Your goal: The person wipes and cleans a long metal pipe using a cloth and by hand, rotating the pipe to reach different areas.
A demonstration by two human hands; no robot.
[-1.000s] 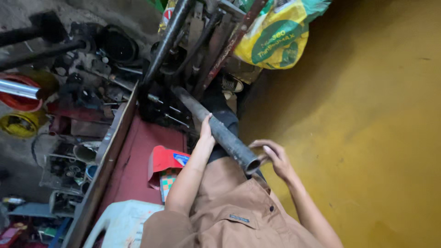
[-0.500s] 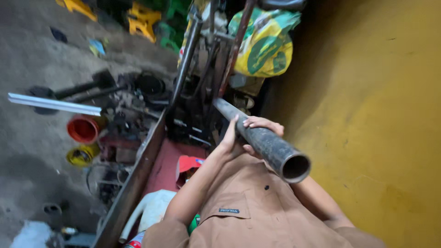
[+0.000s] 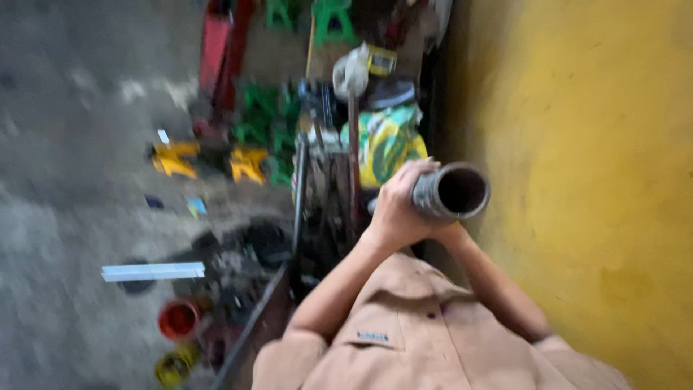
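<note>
A thick grey metal pipe (image 3: 453, 192) is raised in front of me, its open end facing the camera. My left hand (image 3: 399, 208) is wrapped around the pipe just behind that end. My right arm comes up along the yellow wall, and my right hand (image 3: 449, 231) sits under the pipe, mostly hidden by it and by the left hand. My tan shirt (image 3: 404, 332) fills the bottom of the view. The picture is blurred by motion.
A yellow wall (image 3: 592, 180) rises close on the right. Ahead are a yellow-green sack (image 3: 386, 144), upright metal rods (image 3: 354, 159), green stands (image 3: 260, 108) and yellow stands (image 3: 173, 159). A white bar (image 3: 153, 271) and a red bowl (image 3: 178, 320) lie on the concrete floor.
The pipe has swung up from a low slant until its open end points at the camera. The view has lifted from the cluttered bench towards the floor and stands further off.
</note>
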